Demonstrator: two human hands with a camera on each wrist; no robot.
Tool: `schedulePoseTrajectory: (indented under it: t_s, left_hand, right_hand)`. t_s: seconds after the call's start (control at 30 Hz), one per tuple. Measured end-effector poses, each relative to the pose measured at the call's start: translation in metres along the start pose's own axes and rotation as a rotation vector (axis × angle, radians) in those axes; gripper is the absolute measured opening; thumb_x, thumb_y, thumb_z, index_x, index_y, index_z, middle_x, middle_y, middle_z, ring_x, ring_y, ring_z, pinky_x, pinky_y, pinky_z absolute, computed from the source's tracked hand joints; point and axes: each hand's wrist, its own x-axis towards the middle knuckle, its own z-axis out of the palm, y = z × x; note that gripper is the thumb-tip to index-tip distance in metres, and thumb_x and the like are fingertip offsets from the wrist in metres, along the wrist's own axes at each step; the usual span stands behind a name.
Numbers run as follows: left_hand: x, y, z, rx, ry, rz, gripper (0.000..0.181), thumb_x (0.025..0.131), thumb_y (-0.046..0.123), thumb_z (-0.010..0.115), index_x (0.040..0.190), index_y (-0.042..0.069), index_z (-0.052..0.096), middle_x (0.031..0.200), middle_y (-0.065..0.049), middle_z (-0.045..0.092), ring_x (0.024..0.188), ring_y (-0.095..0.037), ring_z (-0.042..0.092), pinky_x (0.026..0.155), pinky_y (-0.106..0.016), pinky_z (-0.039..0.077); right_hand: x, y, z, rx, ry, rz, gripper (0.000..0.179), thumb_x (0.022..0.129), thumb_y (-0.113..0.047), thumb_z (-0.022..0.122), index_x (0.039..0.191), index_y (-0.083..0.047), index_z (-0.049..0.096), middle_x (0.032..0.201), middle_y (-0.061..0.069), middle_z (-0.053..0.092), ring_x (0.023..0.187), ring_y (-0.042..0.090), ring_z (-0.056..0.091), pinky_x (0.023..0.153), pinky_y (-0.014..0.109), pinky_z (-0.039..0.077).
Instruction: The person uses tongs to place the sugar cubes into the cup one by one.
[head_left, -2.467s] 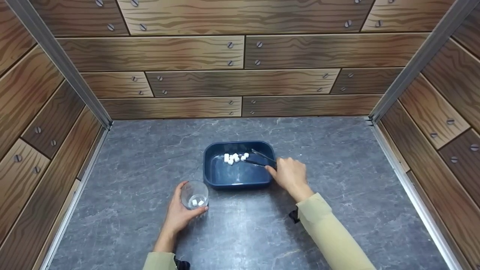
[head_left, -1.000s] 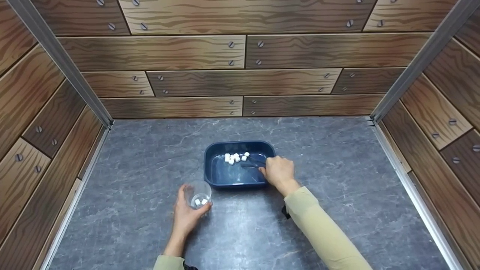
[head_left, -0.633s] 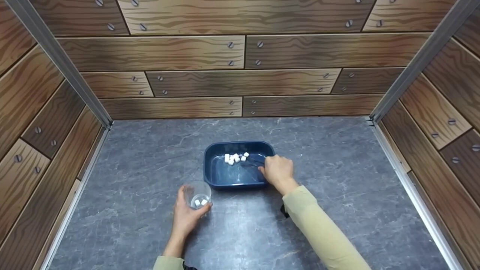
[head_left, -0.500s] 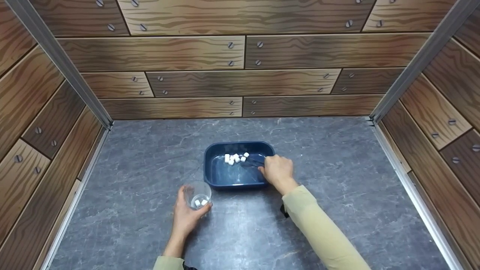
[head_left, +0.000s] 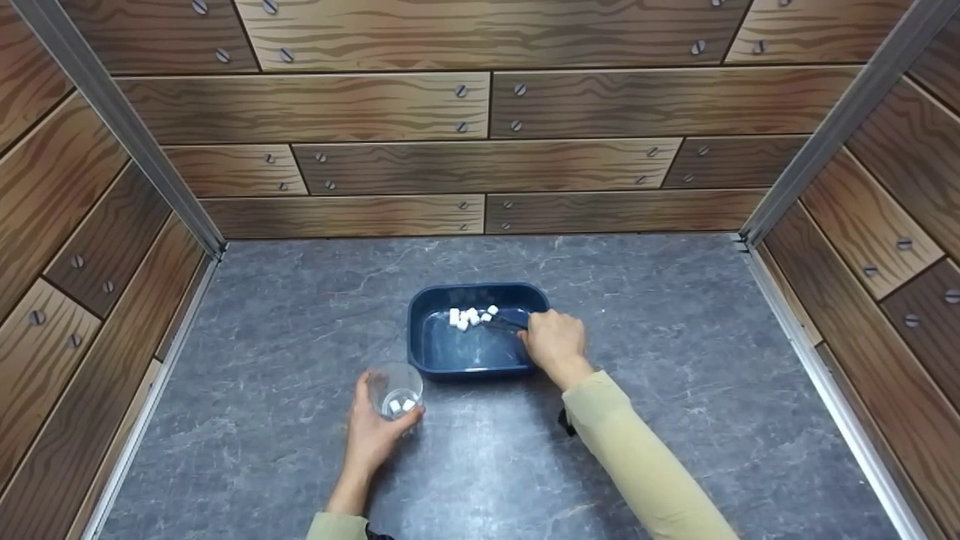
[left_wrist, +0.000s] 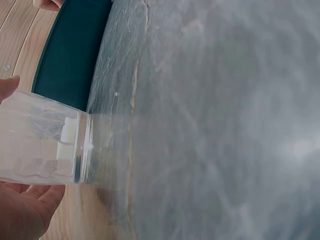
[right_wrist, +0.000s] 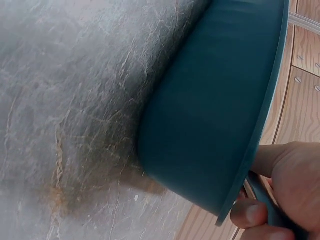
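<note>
My left hand (head_left: 369,431) holds a clear plastic cup (head_left: 386,375) near the basin's front left corner, thumb and fingers on opposite sides. Two white cubes lie at its bottom; the left wrist view shows the cup (left_wrist: 35,137) from the side. My right hand (head_left: 556,341) grips dark tongs (head_left: 511,323) over the right wall of a dark blue basin (head_left: 480,370). The tongs' arms are close together, their tips right at one white cube (head_left: 487,317). Several more white cubes (head_left: 463,319) sit to its left. In the right wrist view the basin's wall hides the tips.
A grey marbled tabletop (head_left: 300,330) lies under everything. Wood-patterned panels (head_left: 480,165) stand at the back and both sides, joined by metal corner strips (head_left: 825,112).
My right hand has moved left and the tongs' spread arms have come together at a cube. My left hand has shifted slightly right with the cup.
</note>
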Motion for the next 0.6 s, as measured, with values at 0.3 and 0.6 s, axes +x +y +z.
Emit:
schedulePoseTrajectory:
  t_s: [0.3, 0.6]
  left_hand:
    - [0.0002, 0.0019, 0.0000, 0.013, -0.016, -0.040, 0.097, 0.065, 0.023, 0.092, 0.140, -0.003, 0.037, 0.130, -0.023, 0.057, 0.123, -0.041, 0.050, 0.103, -0.052, 0.039]
    - [0.0006, 0.0000, -0.0007, -0.008, -0.017, -0.023, 0.096, 0.065, 0.020, 0.092, 0.140, -0.004, 0.038, 0.131, -0.025, 0.056, 0.123, -0.040, 0.051, 0.105, -0.050, 0.037]
  right_hand:
    - [-0.0015, -0.0019, 0.0019, 0.000, 0.019, -0.003, 0.033, 0.088, -0.038, 0.072, 0.085, -0.005, 0.076, 0.076, 0.014, 0.070, 0.064, 0.036, 0.065, 0.054, 0.050, 0.052]
    - [-0.0041, -0.0013, 0.0013, 0.023, -0.005, 0.022, 0.034, 0.089, -0.039, 0.071, 0.088, -0.006, 0.076, 0.076, 0.013, 0.070, 0.064, 0.035, 0.065, 0.054, 0.050, 0.052]
